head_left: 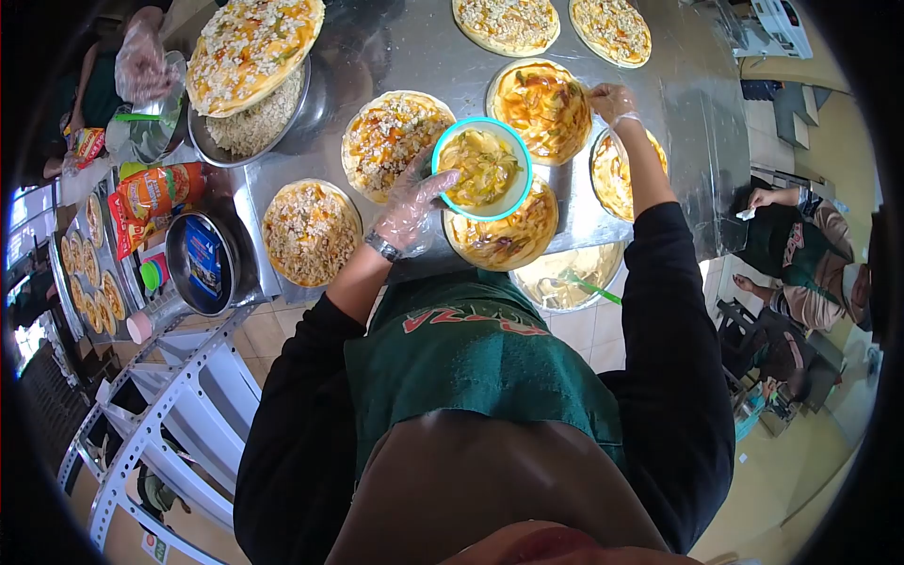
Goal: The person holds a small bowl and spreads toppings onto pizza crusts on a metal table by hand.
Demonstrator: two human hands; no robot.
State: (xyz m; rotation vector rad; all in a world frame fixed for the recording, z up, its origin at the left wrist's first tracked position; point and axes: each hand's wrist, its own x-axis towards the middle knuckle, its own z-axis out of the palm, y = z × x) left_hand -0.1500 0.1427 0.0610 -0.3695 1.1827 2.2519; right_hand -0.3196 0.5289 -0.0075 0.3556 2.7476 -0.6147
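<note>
My left hand (414, 212), in a clear plastic glove, grips a turquoise-rimmed bowl (519, 193) by its left side. Sliced yellow-green topping (478, 168) lies in the bowl. My gloved right hand (614, 102) is at the right edge of a sauced pizza (540, 108), its fingers drawn together; what they hold, if anything, I cannot make out. Below the bowl, a second sauced pizza (504, 234) is partly covered by it. Another sauced pizza (612, 179) lies under my right forearm. Two pizzas with crumbly white topping, one upper (386, 132) and one lower (311, 235), lie left of the bowl.
A person's gloved hand (141, 61) is at the upper left, near a tilted topped pizza (250, 52) above a metal bowl of crumbs (259, 127). Orange packets (155, 198) and a dark pan (231, 292) stand left. A basin with creamy contents (565, 278) sits below the metal table's (405, 47) edge.
</note>
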